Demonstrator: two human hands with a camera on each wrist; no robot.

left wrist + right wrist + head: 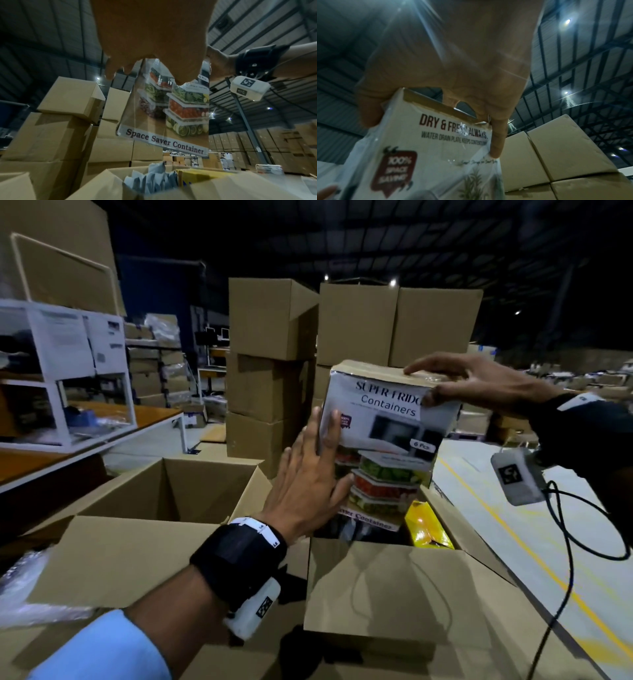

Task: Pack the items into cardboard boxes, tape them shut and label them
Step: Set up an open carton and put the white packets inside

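A printed fridge-containers box (pixel 383 436) (pixel 171 112) (pixel 426 146) hangs upright above an open cardboard box (pixel 387 587). My right hand (pixel 459 385) (pixel 453 75) grips the printed box's top end, thumb on the front face and fingers over the top. My left hand (pixel 315 470) (pixel 150 40) presses flat against its left side with straight fingers. Inside the cardboard box (pixel 223 186) lie a yellow package (pixel 426 525) (pixel 202 174) and grey pouches (pixel 150 178).
A second open cardboard box (pixel 144 508) sits to the left. Stacks of closed cartons (pixel 274 364) rise behind. A white shelf unit (pixel 61 371) stands on a table at far left. A cable (pixel 561 542) hangs from my right wrist. Bubble wrap (pixel 30 587) lies at lower left.
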